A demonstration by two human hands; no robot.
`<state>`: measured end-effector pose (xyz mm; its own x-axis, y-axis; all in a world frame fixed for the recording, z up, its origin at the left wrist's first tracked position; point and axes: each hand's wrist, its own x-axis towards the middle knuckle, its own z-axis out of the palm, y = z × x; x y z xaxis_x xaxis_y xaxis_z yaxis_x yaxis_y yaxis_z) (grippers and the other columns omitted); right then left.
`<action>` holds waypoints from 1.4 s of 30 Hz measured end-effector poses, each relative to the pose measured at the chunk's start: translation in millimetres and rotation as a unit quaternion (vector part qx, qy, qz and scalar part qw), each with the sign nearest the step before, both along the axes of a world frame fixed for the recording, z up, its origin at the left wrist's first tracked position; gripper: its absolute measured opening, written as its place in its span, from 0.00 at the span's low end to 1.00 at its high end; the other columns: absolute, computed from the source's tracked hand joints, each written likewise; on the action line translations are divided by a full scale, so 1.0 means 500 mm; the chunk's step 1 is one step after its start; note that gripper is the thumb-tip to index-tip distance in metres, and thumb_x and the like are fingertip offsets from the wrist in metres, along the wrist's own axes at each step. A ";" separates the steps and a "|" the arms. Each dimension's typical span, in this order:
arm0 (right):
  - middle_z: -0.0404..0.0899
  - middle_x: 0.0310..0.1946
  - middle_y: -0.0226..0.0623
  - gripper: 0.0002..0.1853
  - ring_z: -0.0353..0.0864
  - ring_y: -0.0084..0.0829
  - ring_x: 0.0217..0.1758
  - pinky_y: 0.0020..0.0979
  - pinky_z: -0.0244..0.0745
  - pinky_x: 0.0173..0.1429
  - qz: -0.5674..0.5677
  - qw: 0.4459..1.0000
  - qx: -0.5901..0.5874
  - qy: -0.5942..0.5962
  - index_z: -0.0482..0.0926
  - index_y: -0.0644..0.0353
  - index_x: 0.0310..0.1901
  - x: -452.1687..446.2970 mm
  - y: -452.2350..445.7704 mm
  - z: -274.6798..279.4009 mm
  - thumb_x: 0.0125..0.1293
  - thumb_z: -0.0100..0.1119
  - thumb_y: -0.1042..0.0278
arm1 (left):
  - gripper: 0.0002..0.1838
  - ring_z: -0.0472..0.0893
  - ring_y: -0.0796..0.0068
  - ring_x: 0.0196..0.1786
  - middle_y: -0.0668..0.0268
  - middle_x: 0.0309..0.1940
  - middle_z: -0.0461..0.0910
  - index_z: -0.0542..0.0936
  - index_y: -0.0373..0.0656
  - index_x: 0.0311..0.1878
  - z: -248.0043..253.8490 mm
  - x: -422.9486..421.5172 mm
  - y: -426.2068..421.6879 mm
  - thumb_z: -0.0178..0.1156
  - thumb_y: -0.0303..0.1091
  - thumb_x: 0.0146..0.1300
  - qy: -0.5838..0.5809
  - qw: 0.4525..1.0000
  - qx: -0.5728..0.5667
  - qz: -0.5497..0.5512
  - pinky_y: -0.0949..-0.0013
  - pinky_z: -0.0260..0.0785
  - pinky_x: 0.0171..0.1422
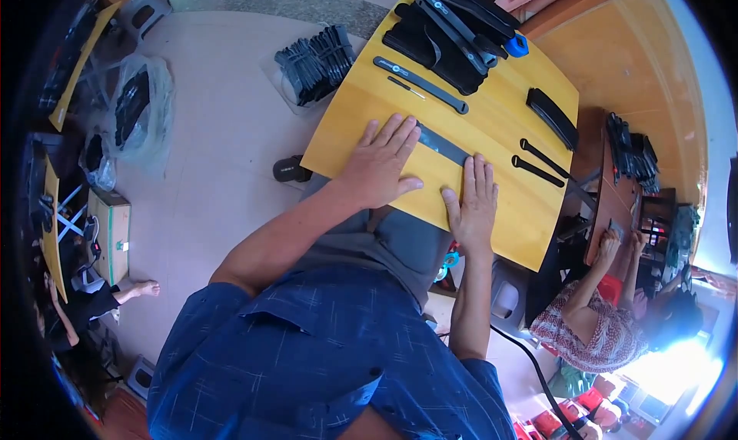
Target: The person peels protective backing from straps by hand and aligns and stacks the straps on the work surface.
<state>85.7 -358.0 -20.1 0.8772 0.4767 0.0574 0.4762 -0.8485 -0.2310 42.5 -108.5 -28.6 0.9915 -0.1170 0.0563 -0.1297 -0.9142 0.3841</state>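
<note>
A dark grey strap (443, 145) lies flat across the yellow table (361, 125) in front of me. On its left end rest the fingertips of my left hand (382, 163), stretched out flat with the thumb apart. My right hand (473, 205) lies on the strap's other end, its fingers straight and the thumb out to the side. What is beneath the fingertips is hidden. Beyond the strap are a longer grey strap with white print (421, 85) and a thin black-and-white tool (405, 87). Two narrow black straps (538, 171) lie to the right.
Black straps and pouches (438, 51) are piled at the table's far end beside a blue object (517, 45). A black strap bundle (552, 118) lies near the right edge. Grey bundles (314, 65) sit left of the table. Another person (592, 325) works at a brown table.
</note>
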 end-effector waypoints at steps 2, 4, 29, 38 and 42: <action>0.52 0.87 0.43 0.43 0.48 0.51 0.90 0.61 0.46 0.87 -0.030 1.000 -0.004 -0.002 0.58 0.54 0.85 0.000 -0.015 -0.005 0.78 0.53 0.36 | 0.52 0.47 0.55 0.90 0.57 0.88 0.50 0.57 0.39 0.85 0.001 0.000 0.002 0.60 0.65 0.70 -0.008 1.000 0.004 -0.003 0.41 0.38 0.90; 0.52 0.87 0.45 0.44 0.48 0.52 0.90 0.62 0.46 0.86 -0.043 0.999 -0.002 -0.004 0.57 0.54 0.85 -0.002 -0.031 -0.008 0.78 0.53 0.36 | 0.52 0.47 0.55 0.90 0.57 0.88 0.51 0.58 0.39 0.85 -0.003 -0.001 0.000 0.61 0.65 0.70 -0.016 1.000 -0.004 -0.004 0.42 0.38 0.90; 0.52 0.87 0.42 0.48 0.47 0.49 0.90 0.60 0.42 0.88 -0.041 0.999 0.021 0.007 0.57 0.58 0.85 -0.003 -0.072 -0.008 0.76 0.49 0.29 | 0.50 0.47 0.52 0.90 0.55 0.88 0.50 0.55 0.36 0.85 0.020 0.003 -0.004 0.61 0.60 0.73 0.020 0.999 0.046 -0.012 0.42 0.37 0.90; 0.61 0.83 0.48 0.32 0.56 0.52 0.87 0.64 0.50 0.84 -0.167 0.978 0.078 -0.099 0.68 0.58 0.78 0.093 -0.148 0.006 0.81 0.53 0.48 | 0.48 0.50 0.43 0.88 0.51 0.87 0.51 0.55 0.38 0.85 0.012 -0.010 0.000 0.63 0.55 0.72 -0.075 0.997 -0.012 0.000 0.38 0.41 0.88; 0.68 0.79 0.48 0.29 0.62 0.52 0.84 0.64 0.55 0.82 -0.158 0.979 0.071 -0.105 0.73 0.60 0.74 0.138 -0.167 -0.020 0.79 0.56 0.53 | 0.46 0.52 0.41 0.87 0.50 0.85 0.54 0.58 0.39 0.84 0.014 -0.055 -0.006 0.63 0.52 0.71 -0.087 0.995 -0.047 -0.028 0.37 0.43 0.87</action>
